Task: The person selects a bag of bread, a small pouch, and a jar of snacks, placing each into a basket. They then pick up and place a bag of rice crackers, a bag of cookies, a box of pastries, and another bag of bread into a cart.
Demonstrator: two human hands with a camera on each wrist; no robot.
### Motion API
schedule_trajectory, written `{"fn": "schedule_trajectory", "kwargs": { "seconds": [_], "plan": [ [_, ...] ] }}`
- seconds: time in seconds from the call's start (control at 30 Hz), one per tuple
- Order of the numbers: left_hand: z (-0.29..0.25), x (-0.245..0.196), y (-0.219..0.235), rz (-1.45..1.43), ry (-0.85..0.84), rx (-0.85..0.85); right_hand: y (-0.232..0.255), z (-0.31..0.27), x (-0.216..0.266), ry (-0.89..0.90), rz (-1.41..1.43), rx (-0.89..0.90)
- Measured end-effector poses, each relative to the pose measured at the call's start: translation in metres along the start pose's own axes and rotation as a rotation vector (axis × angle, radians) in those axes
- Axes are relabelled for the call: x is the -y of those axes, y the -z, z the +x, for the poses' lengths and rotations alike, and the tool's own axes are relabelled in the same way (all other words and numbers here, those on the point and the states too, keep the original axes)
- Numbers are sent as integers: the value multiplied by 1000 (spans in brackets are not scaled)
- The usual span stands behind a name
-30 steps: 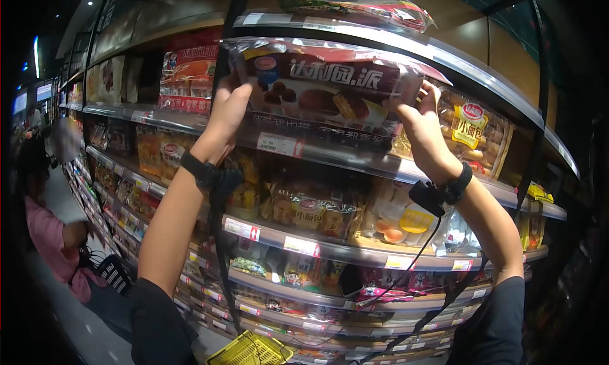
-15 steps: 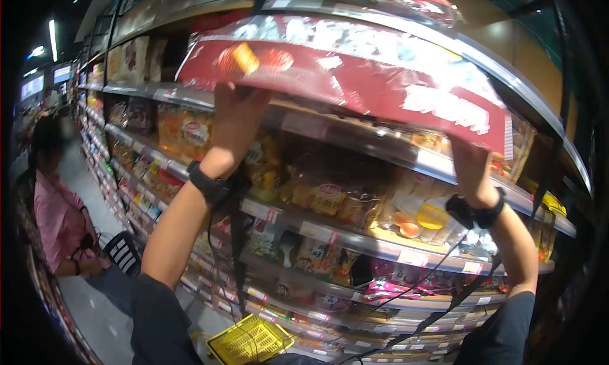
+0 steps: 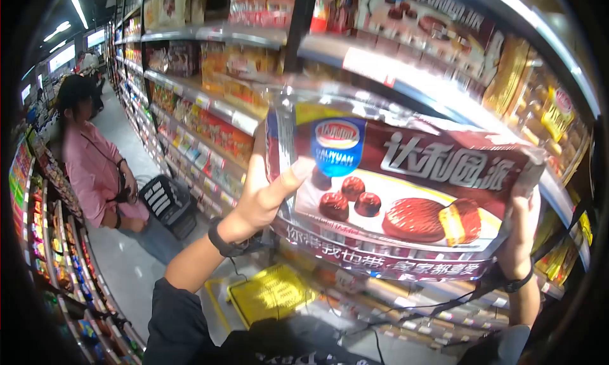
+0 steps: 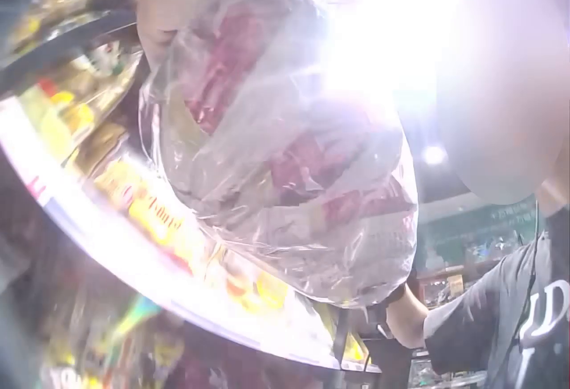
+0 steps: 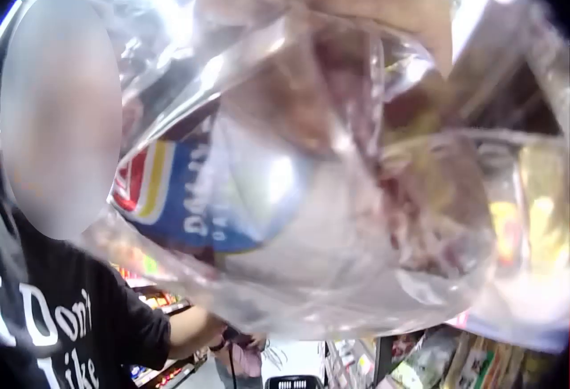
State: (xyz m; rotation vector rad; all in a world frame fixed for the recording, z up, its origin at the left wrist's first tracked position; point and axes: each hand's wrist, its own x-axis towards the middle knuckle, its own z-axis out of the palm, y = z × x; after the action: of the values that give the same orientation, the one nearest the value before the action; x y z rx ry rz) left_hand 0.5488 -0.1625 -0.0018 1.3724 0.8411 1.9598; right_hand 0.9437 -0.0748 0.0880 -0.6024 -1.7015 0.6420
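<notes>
A large plastic bag of chocolate pies (image 3: 415, 175), brown and white with a blue badge, is held up in front of the shelves in the head view. My left hand (image 3: 269, 197) grips its left end, the thumb lying over the printed front. At the opposite end my right hand (image 3: 519, 235) holds the bag's edge, its fingers partly hidden. Crinkled clear wrapping (image 4: 303, 184) fills the middle of the left wrist view. In the right wrist view, part of the hand (image 5: 383, 2) lies against the clear plastic at the top, above the blue badge (image 5: 223, 198).
Behind the bag, another chocolate pie pack (image 3: 431, 26) and a bag of small breads (image 3: 558, 111) stand on the shelf. A yellow shopping basket (image 3: 269, 295) sits on the floor below. To the left, a person in a pink shirt (image 3: 95, 168) stands beside a dark basket (image 3: 168, 206) in the aisle.
Both hands have brought the bag down off the upper shelf and closer to me. Its red side showed half a second ago; now the printed front faces me. The view has swung, showing more aisle.
</notes>
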Motion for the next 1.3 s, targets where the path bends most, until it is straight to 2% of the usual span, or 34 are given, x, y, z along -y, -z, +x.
{"fn": "schedule_trajectory", "kwargs": {
  "seconds": [0.03,0.13,0.2,0.27,0.33,0.4,0.47,0.53,0.6,0.77,0.87,1.0,1.2,1.3],
  "plan": [
    [-16,15,3,2,30,-18,-2,-18,-21,-98,-63,-84],
    [-63,53,10,-181,177,-54,-34,-60,-35,-343,103,35],
    [-89,66,17,-203,388,-36,-55,-83,-42,-522,261,94],
    [-123,99,31,-189,540,-163,-72,-104,-53,-630,368,48],
    [-154,116,52,-185,720,-88,-83,-120,-71,-752,402,137],
    [-181,117,50,-351,790,-228,-94,-134,-88,-908,471,205],
    [-203,120,57,-416,898,-338,-104,-153,-105,-959,434,236],
    [-223,122,62,-429,959,-441,-110,-172,-130,-897,344,396],
    [-237,127,63,-389,958,-527,-115,-191,-153,-905,315,432],
    [-273,143,80,-314,983,-501,-124,-230,-191,-1022,232,495],
    [-273,137,79,-371,1014,-543,-129,-240,-192,-977,215,553],
    [-282,148,89,-423,1073,-591,-133,-251,-199,-1079,248,453],
    [-274,153,83,-314,1011,-597,-143,-266,-213,-961,48,396],
    [-272,155,81,-318,997,-585,-141,-266,-213,-955,70,390]
  ]
}}
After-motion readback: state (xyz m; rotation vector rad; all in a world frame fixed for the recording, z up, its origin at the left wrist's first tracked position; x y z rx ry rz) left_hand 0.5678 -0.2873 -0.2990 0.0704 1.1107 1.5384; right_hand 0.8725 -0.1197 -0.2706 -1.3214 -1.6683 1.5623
